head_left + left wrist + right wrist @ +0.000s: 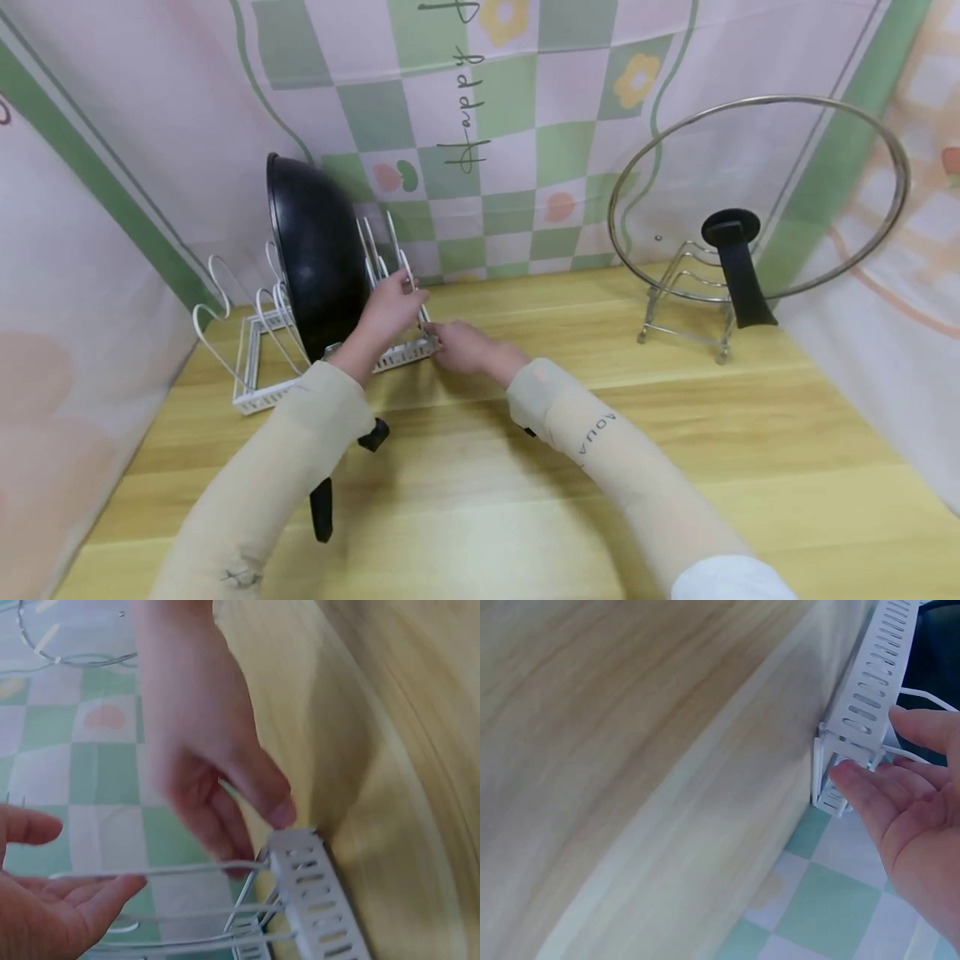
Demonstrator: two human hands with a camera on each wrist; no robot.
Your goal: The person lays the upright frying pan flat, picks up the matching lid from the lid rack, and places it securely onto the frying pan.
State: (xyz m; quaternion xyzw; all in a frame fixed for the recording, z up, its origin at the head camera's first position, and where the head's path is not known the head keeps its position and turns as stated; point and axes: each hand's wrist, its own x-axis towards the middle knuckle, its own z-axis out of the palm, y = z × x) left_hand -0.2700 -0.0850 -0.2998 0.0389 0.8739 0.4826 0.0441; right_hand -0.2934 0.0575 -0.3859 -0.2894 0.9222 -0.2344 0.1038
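A white expandable pan rack [405,354] with slotted rails and upright wire loops stands on the wooden table at the back left. A black wok [318,242] is propped on edge between its dividers. My left hand [388,312] touches the rack's right-hand wires; in the left wrist view one wire lies across its extended fingers, the thumb apart from it. At the rack's right end, my right hand [467,346] grips the corner, thumb [281,814] in front and fingers behind. In the right wrist view, the slotted rail [870,682] runs up from these fingers.
At the right, a glass lid with a metal rim [757,98] and black handle [742,275] leans upright in a small silver wire rack [686,333]. A black handle [321,510] juts toward me below my left sleeve. Patterned cloth [510,167] hangs behind the table.
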